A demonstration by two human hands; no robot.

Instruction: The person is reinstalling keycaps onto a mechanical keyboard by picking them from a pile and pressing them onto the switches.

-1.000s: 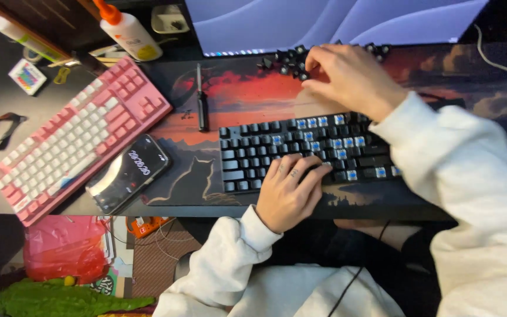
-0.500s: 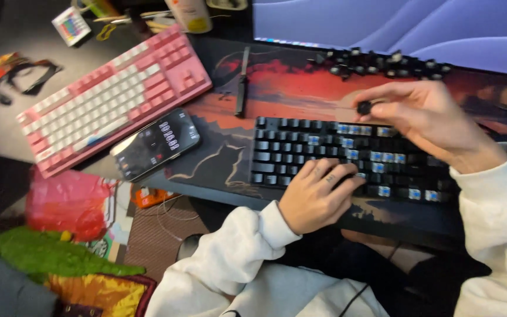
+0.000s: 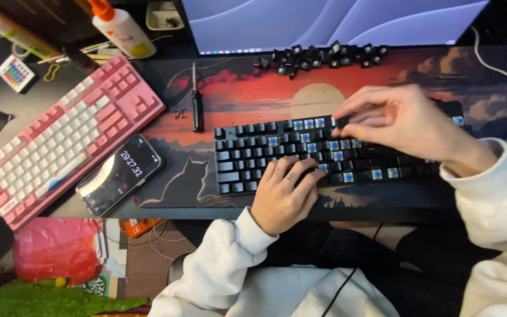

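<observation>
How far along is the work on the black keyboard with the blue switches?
Many caps are on the black mechanical keyboard. The right hand holds a small black keycap over the upper rows, and the left hand rests on the lower keys. Several blue switches remain bare, and a pile of loose black keycaps waits.

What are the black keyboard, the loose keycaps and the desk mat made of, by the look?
Black keyboard: matte black plastic caps, with blue switch tops, likely plastic too, bare where caps are off.
Loose keycaps: small dark moulded pieces, probably the same plastic.
Desk mat: printed sunset scene, flat and non-glossy, so likely cloth-topped; its backing cannot be seen.
The left hand rests on the keyboard; the right hand pinches over its top rows.
</observation>
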